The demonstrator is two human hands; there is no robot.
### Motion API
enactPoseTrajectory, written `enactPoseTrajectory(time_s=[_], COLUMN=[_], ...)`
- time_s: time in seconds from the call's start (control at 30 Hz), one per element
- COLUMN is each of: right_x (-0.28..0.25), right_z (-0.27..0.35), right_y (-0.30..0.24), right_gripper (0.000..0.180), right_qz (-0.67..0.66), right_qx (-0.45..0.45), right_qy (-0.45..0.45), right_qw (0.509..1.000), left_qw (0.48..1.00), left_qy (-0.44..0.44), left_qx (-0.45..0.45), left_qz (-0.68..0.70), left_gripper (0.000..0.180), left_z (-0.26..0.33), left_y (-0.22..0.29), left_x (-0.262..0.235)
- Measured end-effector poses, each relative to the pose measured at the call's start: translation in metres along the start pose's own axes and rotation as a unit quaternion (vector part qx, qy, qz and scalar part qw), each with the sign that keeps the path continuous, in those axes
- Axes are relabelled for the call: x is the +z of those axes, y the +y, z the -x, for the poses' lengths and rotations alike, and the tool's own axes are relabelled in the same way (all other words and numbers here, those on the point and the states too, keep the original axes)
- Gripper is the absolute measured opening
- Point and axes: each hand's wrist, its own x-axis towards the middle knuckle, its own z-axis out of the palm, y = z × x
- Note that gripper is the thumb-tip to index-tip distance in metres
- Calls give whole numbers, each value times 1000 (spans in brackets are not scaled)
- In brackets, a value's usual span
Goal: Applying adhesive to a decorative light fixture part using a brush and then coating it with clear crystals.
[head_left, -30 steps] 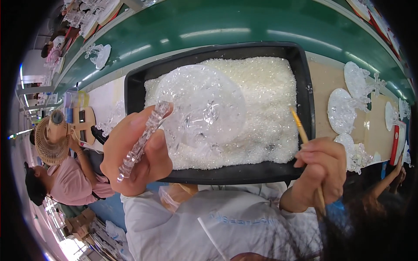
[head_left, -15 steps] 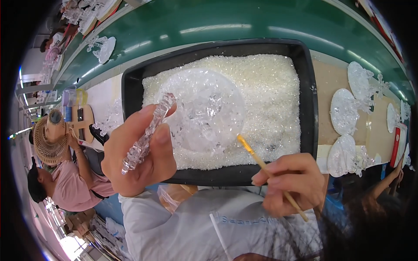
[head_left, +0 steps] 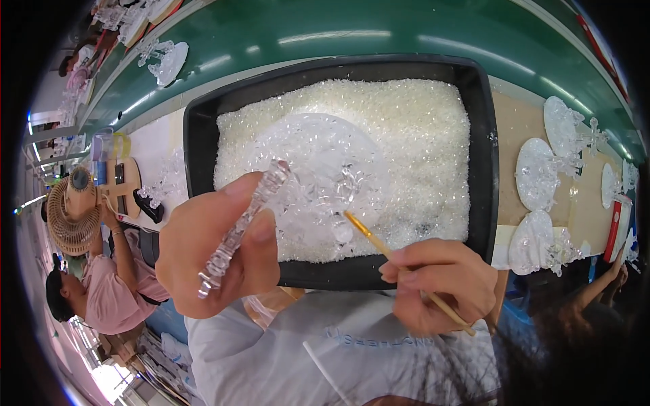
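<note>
Clock face set on the view, 12 at top. Long glossy green surface (head_left: 325, 34) arcs from about 10 through 12 to 2.

Black rectangular tray (head_left: 482, 162) at centre, deep-walled. In it: a broad bed of white, glittering granules (head_left: 426, 128), surface uneven, lumpier toward 4.

Pale shirt (head_left: 264, 352) of the wearer below the tray, at 6.

Clear round disc (head_left: 315, 179) over the granules, left of tray centre, specked with shiny bits; cannot tell whether it rests on the bed or is held above it.

Left hand (head_left: 193, 237) at 8, fingers and thumb closed round a clear faceted stem. Right hand (head_left: 447, 277) at 5, pinching a thin brush. Hands well apart.

More clear discs (head_left: 536, 174) at 3, on a tan board beside the tray, faceted clear pieces attached or lying against them.

Brush (head_left: 369, 235): wooden handle, yellowish tip aimed toward 10, over the disc's lower right part; contact cannot be told.

Stem (head_left: 242, 228): slants from 1 down to 7, upper end in front of the disc; any join to it cannot be made out.

Writing: one row of pale blue lettering (head_left: 379, 340) across the shirt, inverted in this view.
</note>
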Motion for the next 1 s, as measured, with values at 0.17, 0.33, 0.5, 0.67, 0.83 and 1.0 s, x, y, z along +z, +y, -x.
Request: enactPoseTrajectory(time_s=[0.17, 0.33, 0.5, 0.67, 0.83, 1.0], right_x=[-6, -2, 1, 7, 3, 7], right_z=[-5, -15, -12, -13, -11, -2], right_y=[-6, -7, -8, -4, -7, -9], right_gripper=[29, 33, 35, 35, 34, 33], right_qz=[-45, -51, -16, -12, -27, 56], right_qx=[9, -1, 12, -19, -18, -19], right_qy=[-28, -70, -39, -14, 2, 20], right_qw=[999, 996, 999, 1000, 999, 998], left_qw=[995, 991, 994, 994, 981, 985], left_qy=[45, 55, 57, 52, 118, 141], left_qx=[65, 85, 49, 56, 118, 63], left_qz=[56, 84, 74, 75, 95, 79], left_gripper=[37, 43, 44, 42, 38, 27], left_z=[-5, -5, -1, -2, -1, 5], left_y=[-5, -6, 1, -4, -14, -9], left_x=[9, 14, 11, 12, 21, 24])
